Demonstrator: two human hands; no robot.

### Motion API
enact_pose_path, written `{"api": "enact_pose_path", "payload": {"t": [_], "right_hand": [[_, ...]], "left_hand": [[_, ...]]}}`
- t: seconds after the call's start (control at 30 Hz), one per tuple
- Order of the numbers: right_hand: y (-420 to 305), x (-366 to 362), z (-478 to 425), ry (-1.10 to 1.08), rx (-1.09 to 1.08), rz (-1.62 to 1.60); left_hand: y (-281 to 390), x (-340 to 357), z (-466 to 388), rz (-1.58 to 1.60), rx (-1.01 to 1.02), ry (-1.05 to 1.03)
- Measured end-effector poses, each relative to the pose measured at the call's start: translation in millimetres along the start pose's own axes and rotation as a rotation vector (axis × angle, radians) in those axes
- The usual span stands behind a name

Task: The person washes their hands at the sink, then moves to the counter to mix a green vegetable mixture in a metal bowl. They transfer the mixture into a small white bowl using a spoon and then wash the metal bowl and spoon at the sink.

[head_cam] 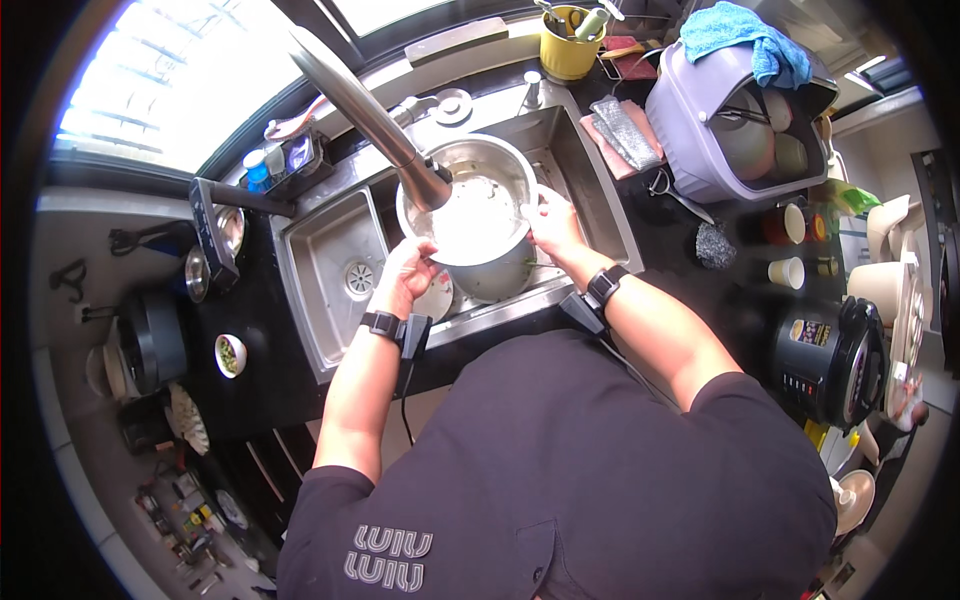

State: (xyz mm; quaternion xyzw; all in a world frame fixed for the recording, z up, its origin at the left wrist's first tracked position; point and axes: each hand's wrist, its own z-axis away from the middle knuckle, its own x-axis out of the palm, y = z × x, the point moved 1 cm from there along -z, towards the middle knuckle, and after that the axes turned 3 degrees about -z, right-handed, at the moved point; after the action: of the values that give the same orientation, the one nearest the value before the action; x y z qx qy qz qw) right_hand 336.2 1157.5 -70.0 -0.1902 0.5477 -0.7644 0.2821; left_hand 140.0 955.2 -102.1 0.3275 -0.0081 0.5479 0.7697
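Observation:
A round metal basin (487, 150) with bright cloudy contents and small dark bits is held over the double stainless steel sink (330, 225). My left hand (409, 270) grips its lower left rim. On the right rim is my right hand (551, 221), fingers curled around the edge. The faucet's pull-out head (429, 184) hangs over the basin's left part; whether water runs cannot be told. Beneath the basin, a grey pot or bowl (495, 281) and a white plate with a red pattern (435, 296) show in the sink.
Right of the sink are a steel scourer (716, 246), a peeler (679, 196), cloths (622, 135), a lilac dish container (682, 112) and a pressure cooker (817, 360). A yellow pot (566, 45) holds utensils behind. On the left counter sits a small bowl of chopped greens (230, 356).

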Motion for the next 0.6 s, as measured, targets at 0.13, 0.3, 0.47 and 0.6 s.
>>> {"api": "enact_pose_path", "payload": {"t": [0.13,0.3,0.47,0.6], "right_hand": [[6.8,2.2,5.2,-0.041,0.194,-0.015],[8.8,0.2,21.1,-0.311,0.4,0.171],[5.9,4.3,27.3,-0.454,0.399,0.301],[-4.3,21.3,32.7,-0.397,-0.141,0.805]], "left_hand": [[-0.6,0.6,15.7,-0.07,0.027,0.015],[-3.2,10.1,51.1,-0.252,0.135,0.157],[2.8,11.1,77.0,-0.316,0.144,0.176],[4.6,10.0,83.9,-0.365,0.167,0.224]]}}
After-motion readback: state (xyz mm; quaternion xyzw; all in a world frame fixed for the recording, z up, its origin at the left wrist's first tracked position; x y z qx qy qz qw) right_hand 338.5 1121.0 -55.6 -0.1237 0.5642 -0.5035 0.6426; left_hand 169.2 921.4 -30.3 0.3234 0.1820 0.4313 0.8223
